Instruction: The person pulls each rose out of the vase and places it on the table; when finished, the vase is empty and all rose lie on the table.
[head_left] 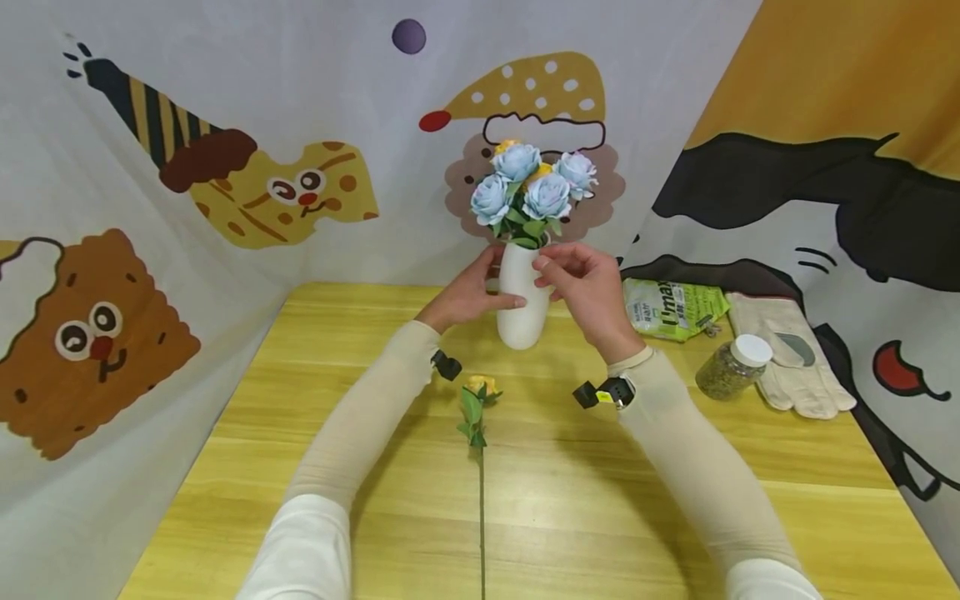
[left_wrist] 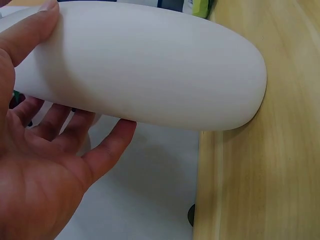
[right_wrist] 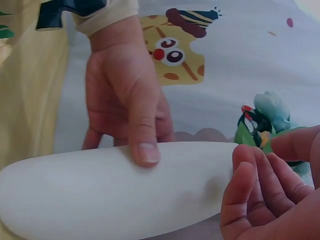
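Several pale blue roses [head_left: 547, 197] and bits of yellow bloom stand in a white vase [head_left: 522, 321], which is upright at the table's back in the head view. My left hand [head_left: 474, 292] holds the vase from the left, its thumb across the front; the left wrist view shows the fingers along the vase's side [left_wrist: 165, 65]. Near the rim on the right, my right hand [head_left: 592, 287] has loosely bent fingers, with fingertips [right_wrist: 243, 175] at the vase's upper end. A single yellow rose [head_left: 480, 386] with a long stem lies on the table between the forearms.
At the right stand a clear jar [head_left: 723, 375] with a white lid, a green packet [head_left: 671, 308] and pale work gloves [head_left: 795, 362]. A patterned cloth [head_left: 360, 100] hangs behind the wooden table [head_left: 300, 358].
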